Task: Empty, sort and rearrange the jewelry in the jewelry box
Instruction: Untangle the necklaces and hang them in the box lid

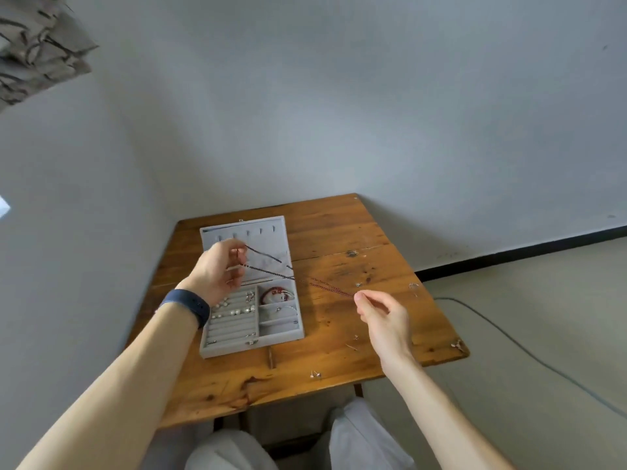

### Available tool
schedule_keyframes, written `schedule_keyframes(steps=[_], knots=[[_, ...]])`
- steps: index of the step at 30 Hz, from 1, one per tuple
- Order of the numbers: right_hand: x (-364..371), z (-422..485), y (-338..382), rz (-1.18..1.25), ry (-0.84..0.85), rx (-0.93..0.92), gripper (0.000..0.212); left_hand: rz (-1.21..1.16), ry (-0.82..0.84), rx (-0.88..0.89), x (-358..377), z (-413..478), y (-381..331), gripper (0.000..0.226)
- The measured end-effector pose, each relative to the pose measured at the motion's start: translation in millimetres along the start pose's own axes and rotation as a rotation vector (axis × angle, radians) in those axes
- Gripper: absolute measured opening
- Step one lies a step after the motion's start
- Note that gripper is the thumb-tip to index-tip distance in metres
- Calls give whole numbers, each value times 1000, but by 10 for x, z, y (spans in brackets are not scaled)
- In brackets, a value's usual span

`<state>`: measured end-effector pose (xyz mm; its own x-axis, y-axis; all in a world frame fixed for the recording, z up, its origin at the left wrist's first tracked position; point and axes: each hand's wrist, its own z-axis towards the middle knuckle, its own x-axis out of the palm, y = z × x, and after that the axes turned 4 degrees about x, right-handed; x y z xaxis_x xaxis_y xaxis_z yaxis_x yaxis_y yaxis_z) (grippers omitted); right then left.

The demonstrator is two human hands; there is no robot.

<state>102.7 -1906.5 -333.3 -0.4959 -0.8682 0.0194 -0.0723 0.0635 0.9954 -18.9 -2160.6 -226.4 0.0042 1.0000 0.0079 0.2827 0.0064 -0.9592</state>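
Both pinch necklace (332, 290): left hand (220, 271), right hand (381, 315) | jewelry box lid (269, 239) partly hidden | studs (315, 374), probably, on table (339, 225)

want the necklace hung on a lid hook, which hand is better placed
Likely left: the left hand pinches the necklace close to the lid hooks; the right hand holds its other end over the table.

Wooden bench (339, 228) set in far corner, plain grey-white walls (339, 96). Black skirting (526, 254) along right wall. Pale floor (549, 300) right, grey cable (529, 355) across. Patterned curtain (37, 45) far left.
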Motion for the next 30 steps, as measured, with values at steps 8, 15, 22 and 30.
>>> schedule_keyframes(steps=[8,15,22,30], knots=[[573,120,-21,-51,100,65,12,92,248,-65,-730,-102,1,15],[898,425,32,-167,240,14,18,195,-32,246,-1006,60,-279,22],[1566,967,249,-572,287,-239,13,430,-231,528,-929,414,-823,18],[2223,1413,358,-878,334,-573,10,638,-317,682,-797,802,-1105,26]])
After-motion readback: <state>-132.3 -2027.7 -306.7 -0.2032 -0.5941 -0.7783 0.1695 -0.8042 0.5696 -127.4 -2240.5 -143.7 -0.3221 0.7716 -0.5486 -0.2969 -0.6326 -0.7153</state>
